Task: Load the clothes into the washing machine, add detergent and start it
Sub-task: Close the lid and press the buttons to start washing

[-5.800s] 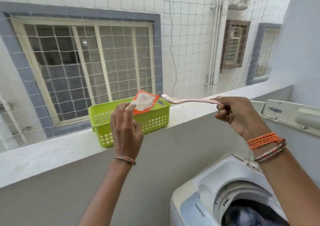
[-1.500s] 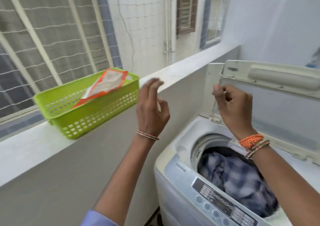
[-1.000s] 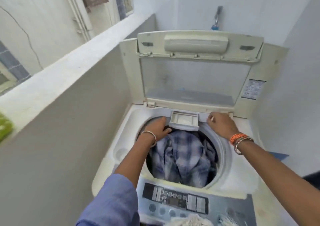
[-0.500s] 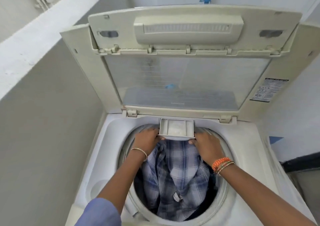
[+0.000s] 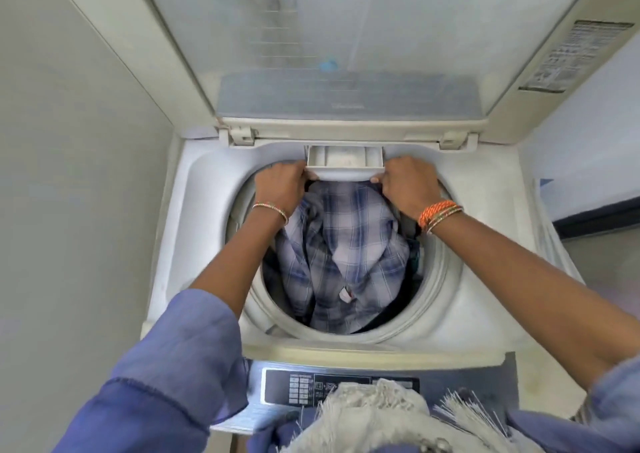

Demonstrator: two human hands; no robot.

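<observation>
Head view, both hands, left hand (image 5: pixel 282 184) and right hand (image 5: pixel 408 184), gripping rectangular plastic drawer (image 5: pixel 344 161) (plaid cloth (image 5: pixel 346 251) below)

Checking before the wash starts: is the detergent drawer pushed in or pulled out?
Pulled out: the detergent drawer juts over the drum, its tray exposed, both hands gripping its front.

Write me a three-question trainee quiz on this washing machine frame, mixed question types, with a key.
1. True or false: the lid of the washing machine is closed.
2. Multiple choice: what are both hands gripping? A) the control panel B) the detergent drawer at the back rim of the tub C) the plaid shirt
3. Fill in: the left hand holds the drawer's ___ end, while the right hand holds the other.

Key: 1 false; 2 B; 3 left.
</observation>
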